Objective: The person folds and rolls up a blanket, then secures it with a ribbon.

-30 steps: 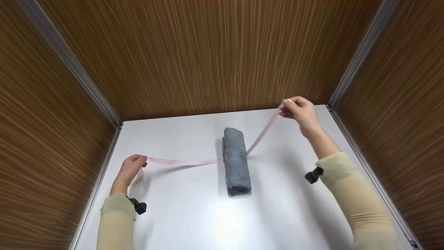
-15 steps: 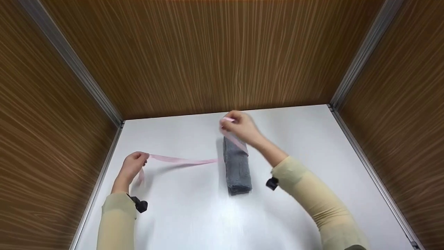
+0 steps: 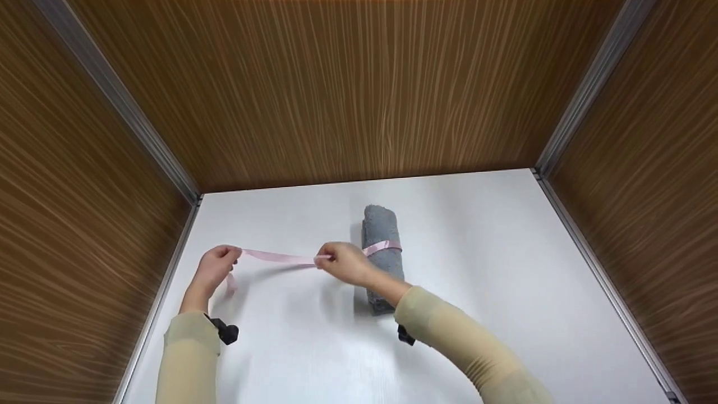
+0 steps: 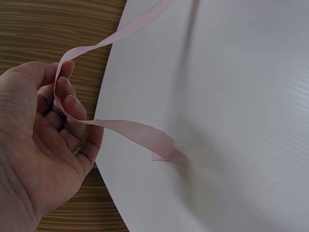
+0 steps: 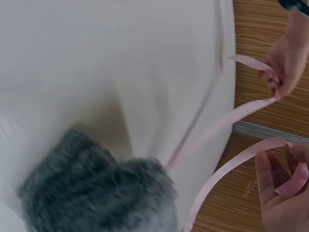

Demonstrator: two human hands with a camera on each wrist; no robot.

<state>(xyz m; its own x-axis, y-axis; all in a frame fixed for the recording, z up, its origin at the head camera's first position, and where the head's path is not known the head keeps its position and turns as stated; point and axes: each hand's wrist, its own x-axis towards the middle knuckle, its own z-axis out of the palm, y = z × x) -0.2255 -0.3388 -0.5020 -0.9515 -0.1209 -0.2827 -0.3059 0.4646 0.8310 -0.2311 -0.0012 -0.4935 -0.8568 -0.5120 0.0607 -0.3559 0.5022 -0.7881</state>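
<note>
A rolled grey towel [image 3: 382, 258] lies on the white table [image 3: 493, 280], its long axis running away from me. A pink ribbon [image 3: 280, 257] goes over the towel's middle and stretches left. My left hand [image 3: 216, 268] pinches one ribbon end at the left of the table; in the left wrist view the ribbon [image 4: 123, 128] loops round its fingers [image 4: 67, 104] and its tail drops to the table. My right hand [image 3: 343, 262] pinches the other end just left of the towel. The right wrist view shows the towel [image 5: 101, 193], the ribbon [image 5: 227, 169] and both hands.
Brown wood-grain walls [image 3: 348, 90] with metal corner strips [image 3: 140, 134] close the table in at the back, left and right. Black wrist cameras [image 3: 227, 334] sit on both beige sleeves.
My right hand carried its ribbon end from the far right, over the towel, down to the left side of the roll. The ribbon now lies across the towel. The left hand stayed put.
</note>
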